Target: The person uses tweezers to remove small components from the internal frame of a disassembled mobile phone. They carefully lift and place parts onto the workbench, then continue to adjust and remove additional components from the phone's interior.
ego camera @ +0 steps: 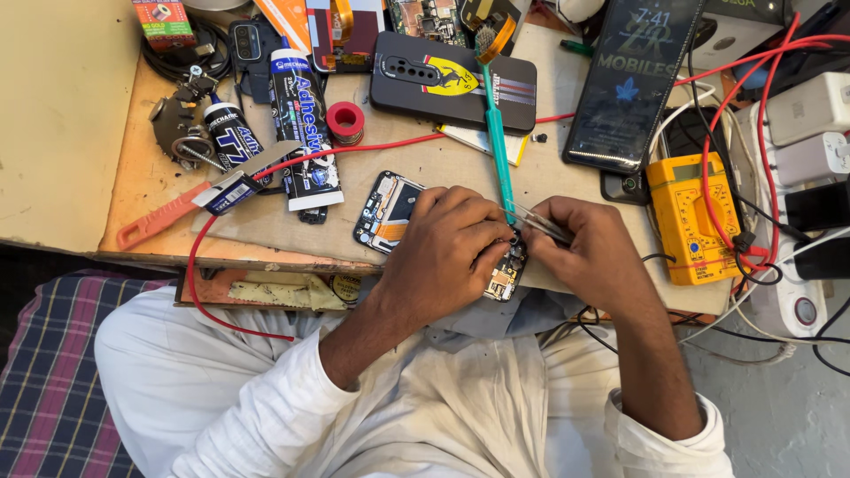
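Nearest on the worktop [159,177] edge, we log an opened phone [394,212], back off, board and orange flex exposed, long axis running left-far to right-near. Our left hand [447,257] lies over its middle, fingers pressed down, pinning it. Our right hand [589,257], at its right-near end, has fingers pinched shut on metal tweezers [540,221], tips pointing left at the board. Farther: teal brush [496,142], adhesive tubes [301,124], yellow multimeter [686,221].
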